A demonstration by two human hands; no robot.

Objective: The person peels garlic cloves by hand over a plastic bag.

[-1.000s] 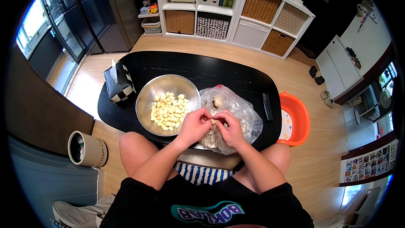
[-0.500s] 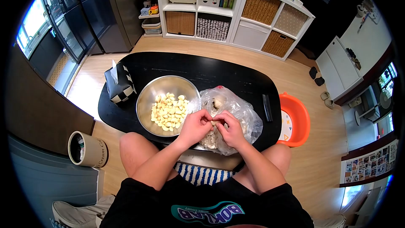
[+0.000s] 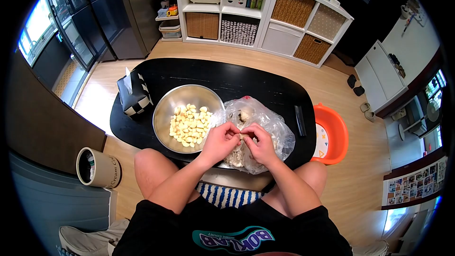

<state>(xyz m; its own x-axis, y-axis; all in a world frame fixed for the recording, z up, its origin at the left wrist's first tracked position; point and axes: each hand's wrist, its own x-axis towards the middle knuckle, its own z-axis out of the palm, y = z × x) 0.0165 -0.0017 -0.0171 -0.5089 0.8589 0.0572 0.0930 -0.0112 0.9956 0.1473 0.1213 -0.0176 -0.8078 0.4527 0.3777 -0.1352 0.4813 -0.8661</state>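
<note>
My left hand (image 3: 220, 143) and my right hand (image 3: 259, 146) meet at the fingertips above a clear plastic bag (image 3: 282, 135). Both pinch one small pale piece (image 3: 241, 137) that looks like a garlic clove, mostly covered by the fingers. In the bag lie a whole garlic bulb (image 3: 245, 115) and papery skins (image 3: 234, 159). A steel bowl (image 3: 163, 106) stands left of the bag, its edge touching the plastic, and peeled cloves (image 3: 190, 125) are heaped in it.
The black table (image 3: 208, 72) also bears a checkered tissue box (image 3: 134, 92) at the left and a dark strip-like object (image 3: 300, 121) at the right. Beyond its right edge is an orange tub (image 3: 339, 135). A cream bin (image 3: 105, 168) stands at the left on the floor.
My fingertips have shifted slightly around the small piece. The bowl, the bag and the other things have stayed in place.
</note>
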